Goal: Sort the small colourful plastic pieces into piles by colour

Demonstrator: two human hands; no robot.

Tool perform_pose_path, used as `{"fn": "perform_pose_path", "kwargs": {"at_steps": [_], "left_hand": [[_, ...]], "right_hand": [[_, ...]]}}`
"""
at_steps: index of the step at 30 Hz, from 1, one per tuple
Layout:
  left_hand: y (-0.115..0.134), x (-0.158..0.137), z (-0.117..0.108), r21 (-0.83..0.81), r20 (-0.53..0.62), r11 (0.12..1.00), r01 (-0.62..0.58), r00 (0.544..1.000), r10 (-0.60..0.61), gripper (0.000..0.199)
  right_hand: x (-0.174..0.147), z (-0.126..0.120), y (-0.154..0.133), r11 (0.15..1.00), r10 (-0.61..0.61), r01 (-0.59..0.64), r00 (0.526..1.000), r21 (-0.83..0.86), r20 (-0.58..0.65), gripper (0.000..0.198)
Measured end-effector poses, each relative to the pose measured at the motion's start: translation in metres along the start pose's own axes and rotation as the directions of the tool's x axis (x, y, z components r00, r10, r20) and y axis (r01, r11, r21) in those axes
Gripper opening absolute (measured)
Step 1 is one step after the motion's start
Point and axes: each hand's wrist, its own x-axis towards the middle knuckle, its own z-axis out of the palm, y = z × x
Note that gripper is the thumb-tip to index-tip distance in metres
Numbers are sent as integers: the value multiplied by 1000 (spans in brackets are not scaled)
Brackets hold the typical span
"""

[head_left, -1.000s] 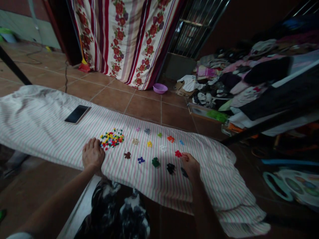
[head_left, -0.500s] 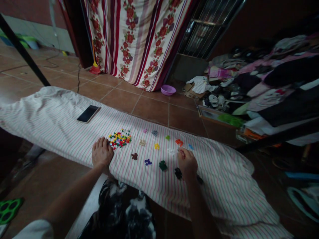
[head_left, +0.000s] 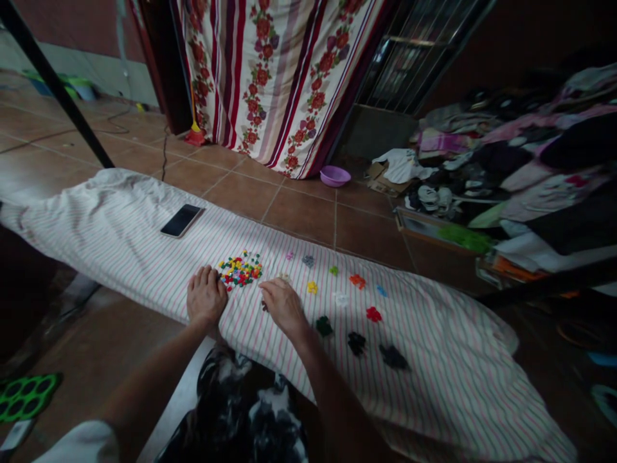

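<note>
My left hand point(head_left: 207, 298) lies flat on the striped cloth point(head_left: 409, 405), its fingertips beside a mixed pile of tiny coloured pieces point(head_left: 241, 270). My right hand point(head_left: 285, 307) is just right of that pile, fingers loosely stretched towards it, nothing visible in them. It partly covers the beige pieces point(head_left: 284, 278) and the brown pieces point(head_left: 265, 307). Sorted by colour, more little groups lie to the right: yellow point(head_left: 312, 287), white point(head_left: 341, 299), orange point(head_left: 357, 281), red point(head_left: 373, 314), dark green point(head_left: 324, 326) and black point(head_left: 357, 343). The pieces are too small to name their kind.
A phone point(head_left: 182, 220) lies on the cloth at the left. Beyond the cloth's far edge, a purple basin point(head_left: 335, 175) stands on the tiled floor near a flowered curtain point(head_left: 270, 83). Heaped clothes point(head_left: 525, 161) fill the right side. Dark slanted poles rise at both sides.
My right hand has moved left from the red group to beside the mixed pile, uncovering the red pieces. My left hand stays on the cloth. The view has shifted slightly.
</note>
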Motion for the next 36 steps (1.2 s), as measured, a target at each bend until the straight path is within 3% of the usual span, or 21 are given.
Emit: {"fn": "perform_pose_path", "kwargs": {"at_steps": [4,9,18,36], "left_hand": [[-1,-1,2,-7,-17,1000,-1,1000,0,42],[-1,-1,2,2,-24,1000,-12,1000,12,41],[0,-1,1,-4,-20,1000,-9,1000,9,41],[1,-1,-1,-48,-9,999,11,1000,-12,42]], "right_hand": [[15,6,-20,999,-1,7,993,-48,116,25],[28,14,-24,993,22,-1,983,-117,184,25],[38,29,-20,987,29,1,982,-161,185,25],[39,36,-25,977,29,0,990,-211,138,14]]}}
